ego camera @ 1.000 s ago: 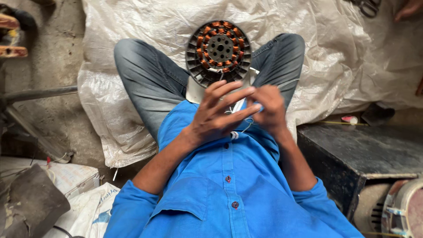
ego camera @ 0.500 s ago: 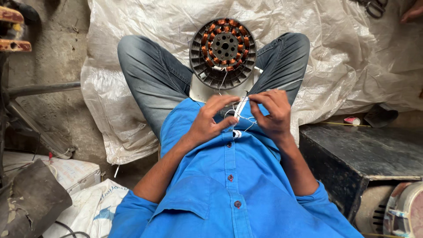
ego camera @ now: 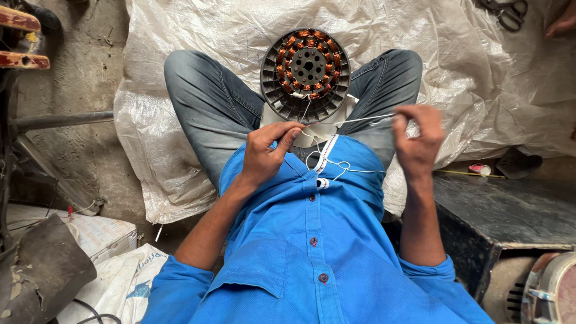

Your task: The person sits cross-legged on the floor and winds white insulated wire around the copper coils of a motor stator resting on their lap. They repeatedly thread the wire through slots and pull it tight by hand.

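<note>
Now both hands' fingers pinch white thread (ego camera: 360,119); stator (ego camera: 308,74) between knees, scissors (ego camera: 503,12) far.

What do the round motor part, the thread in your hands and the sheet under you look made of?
Motor part: dark grey ribbed rim, probably metal, with shiny orange coils that look like copper wire.
Thread: thin, white and limp, likely cotton or sleeving; too fine to tell. The right hand pulls it taut from the left hand.
Sheet: whitish, crinkled, faintly glossy, apparently woven plastic sacking.
</note>
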